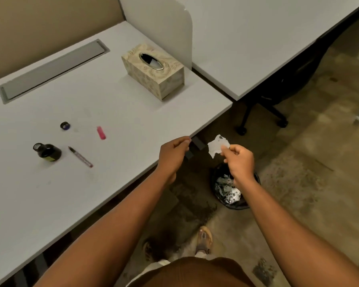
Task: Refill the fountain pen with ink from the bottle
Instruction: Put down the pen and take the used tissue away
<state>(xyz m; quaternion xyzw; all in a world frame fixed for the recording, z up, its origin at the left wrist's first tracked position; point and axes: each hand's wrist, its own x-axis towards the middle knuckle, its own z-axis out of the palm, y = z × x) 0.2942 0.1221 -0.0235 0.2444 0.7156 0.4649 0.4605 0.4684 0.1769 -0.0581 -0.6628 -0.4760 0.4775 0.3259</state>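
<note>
Wide bare counter (133,125) is left between the bottle (48,152) and the tissue box (153,71); just beside the bottle, passage is narrowed by the pen (80,157).

A single wide-angle view looks from the person's head, forward and steeply down. It faces the near corner of a white desk (75,104), which fills the left half, and the floor beyond its edge on the right, where a waste bin (232,189) stands. Both forearms reach up from the bottom edge, close to the lens. Straight edges bow slightly near the borders.
</note>
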